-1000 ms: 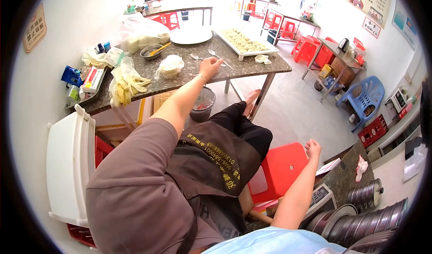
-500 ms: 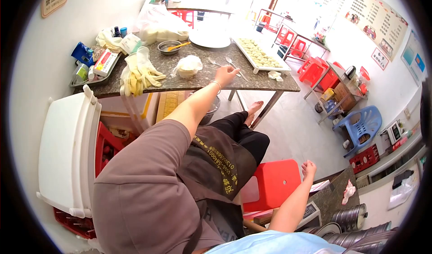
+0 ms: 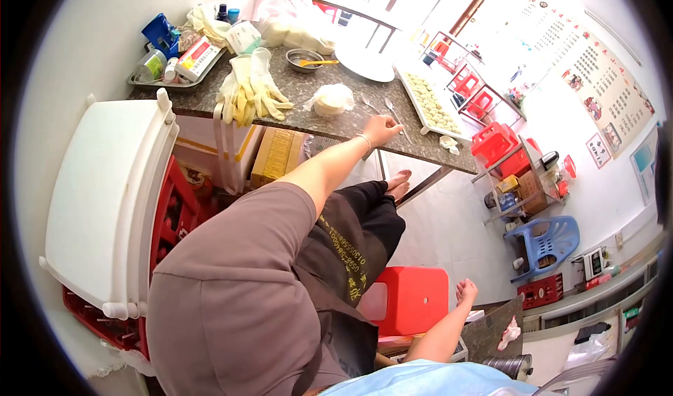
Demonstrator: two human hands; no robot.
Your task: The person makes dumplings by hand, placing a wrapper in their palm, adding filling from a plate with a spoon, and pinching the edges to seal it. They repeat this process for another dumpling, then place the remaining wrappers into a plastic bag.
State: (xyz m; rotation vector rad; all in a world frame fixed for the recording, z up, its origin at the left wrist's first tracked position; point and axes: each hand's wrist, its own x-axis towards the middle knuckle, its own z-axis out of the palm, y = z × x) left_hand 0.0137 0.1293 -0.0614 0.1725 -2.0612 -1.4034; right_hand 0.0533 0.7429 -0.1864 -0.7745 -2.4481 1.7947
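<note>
My left hand (image 3: 382, 130), with a thin bracelet at the wrist, is closed over the near edge of the speckled table (image 3: 319, 124). Its fingertips are beside the handle of a metal spoon (image 3: 397, 118); what they pinch, if anything, is hidden. Another spoon (image 3: 369, 104) lies just behind. Left of the hand sits a round pale stack wrapped in thin white plastic (image 3: 330, 100). A white tray with rows of dumplings (image 3: 430, 101) stands farther right. My right hand (image 3: 466, 291) is a fist near the red stool (image 3: 418, 299), its inside hidden.
Pale gloves (image 3: 252, 91), a metal bowl (image 3: 305, 60) and a white plate (image 3: 366, 62) lie along the table. A cluttered tray (image 3: 151, 82) stands far left, above a white lidded box (image 3: 105, 200). A blue chair (image 3: 547, 245) stands right.
The view has turned, so the table and its contents appear farther right. My left hand stays closed beside the spoons; my right hand remains a fist. Objects on the table look unmoved.
</note>
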